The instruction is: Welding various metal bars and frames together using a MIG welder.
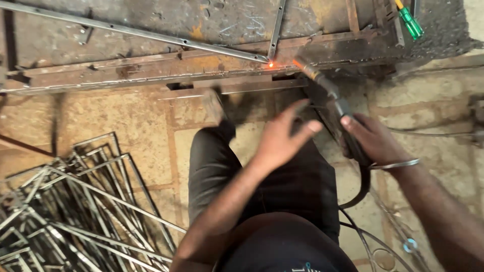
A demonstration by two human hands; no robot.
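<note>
Two bare hands out front, person standing over a rusty steel work table [151,30] w/ one foot forward on the tiled floor [126,121]. Right hand [375,138] is wrapped round the dark handle of a welding electrode holder [343,113], fingers clamped tight on the grip, thin metal bangle [396,164] on that wrist. Holder points up & left toward the table edge, its orange tip near a small glowing orange weld spot [270,64]; can't tell if tip actually touches the metal. Black cable [360,189] loops down from the holder past the wrist.

Left hand [282,138] hangs free in the air just left of the holder, fingers spread apart, holding nothing, a bit blurred.

Glowing spot sits where two flat steel bars meet at the table's near edge: one long bar [136,32] running diagonally from upper left, one short bar [277,27] coming down from the top. Green-handled screwdriver [409,21] lies at the table's far right corner, well apart from the weld.

Lower left on the floor: a heap of welded steel-rod frames [75,201], stacked & tangled. Curved metal scrollwork [383,247] lies lower right near the person's leg
</note>
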